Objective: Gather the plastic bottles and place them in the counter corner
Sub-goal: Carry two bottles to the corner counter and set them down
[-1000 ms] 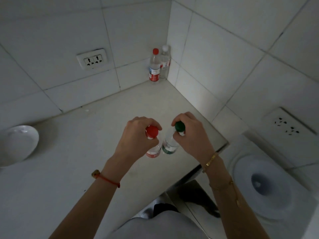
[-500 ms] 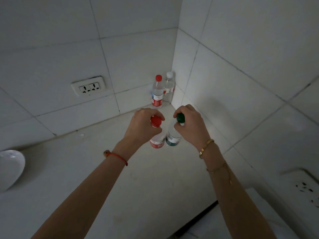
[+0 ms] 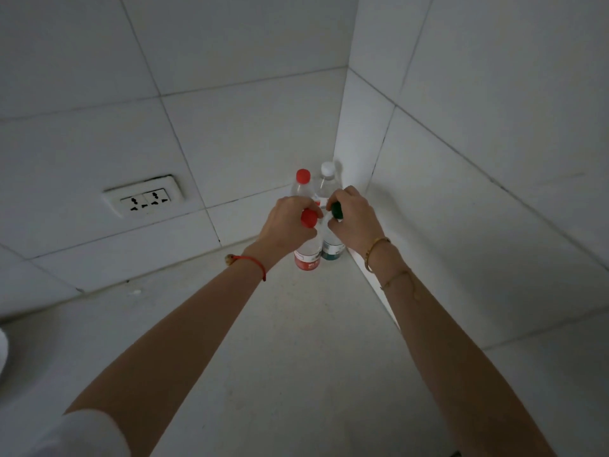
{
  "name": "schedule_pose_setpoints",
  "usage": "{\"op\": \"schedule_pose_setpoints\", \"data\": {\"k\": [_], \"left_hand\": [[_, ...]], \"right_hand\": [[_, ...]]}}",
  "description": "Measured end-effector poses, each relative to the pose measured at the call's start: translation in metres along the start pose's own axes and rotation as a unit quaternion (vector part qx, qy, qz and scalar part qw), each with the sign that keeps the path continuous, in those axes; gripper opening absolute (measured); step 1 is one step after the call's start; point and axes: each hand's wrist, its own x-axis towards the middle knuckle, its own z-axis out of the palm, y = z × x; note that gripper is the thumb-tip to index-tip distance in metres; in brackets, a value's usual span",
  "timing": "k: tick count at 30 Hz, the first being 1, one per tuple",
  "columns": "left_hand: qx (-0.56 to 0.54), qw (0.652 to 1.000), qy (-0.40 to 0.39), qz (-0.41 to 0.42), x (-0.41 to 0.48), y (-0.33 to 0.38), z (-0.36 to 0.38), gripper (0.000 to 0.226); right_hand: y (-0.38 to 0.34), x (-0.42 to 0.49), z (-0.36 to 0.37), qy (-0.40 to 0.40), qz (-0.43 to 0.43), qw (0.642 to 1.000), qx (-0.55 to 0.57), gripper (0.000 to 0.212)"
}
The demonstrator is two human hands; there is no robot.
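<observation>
My left hand (image 3: 286, 227) grips the neck of a clear bottle with a red cap and red label (image 3: 307, 258). My right hand (image 3: 354, 216) grips the neck of a clear bottle with a green cap and green label (image 3: 333, 249). Both bottles are upright, side by side, low at the counter (image 3: 296, 341) close to the corner. Right behind them in the corner stand a red-capped bottle (image 3: 303, 181) and a white-capped bottle (image 3: 328, 175), partly hidden by my hands.
White tiled walls meet at the corner; the right wall runs close to my right forearm. A double wall socket (image 3: 143, 199) sits on the back wall to the left. A white plate edge (image 3: 2, 351) shows at the far left.
Both hands have carried their bottles forward across the counter toward the corner, now just in front of the two standing bottles. The view has moved forward; the plate has slid almost out of frame.
</observation>
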Motion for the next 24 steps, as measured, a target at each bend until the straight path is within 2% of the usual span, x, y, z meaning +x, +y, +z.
{"op": "schedule_pose_setpoints", "data": {"k": [5, 16, 21, 24], "left_hand": [[0.007, 1.0, -0.009, -0.024, 0.035, -0.01, 0.013, 0.035], [0.015, 1.0, -0.001, 0.002, 0.065, -0.013, 0.031, 0.032], [0.032, 0.999, -0.013, -0.009, 0.071, -0.013, 0.034, 0.031], [0.044, 0.999, -0.023, -0.017, 0.07, -0.016, 0.034, 0.038]], "right_hand": [[0.023, 0.032, 0.016, -0.022, 0.016, 0.999, -0.025, 0.02], [0.038, 0.059, 0.019, -0.035, 0.015, 0.997, -0.069, 0.022], [0.037, 0.057, 0.017, -0.038, 0.023, 0.997, -0.069, 0.031], [0.036, 0.051, 0.013, -0.033, 0.026, 0.998, -0.052, 0.04]]}}
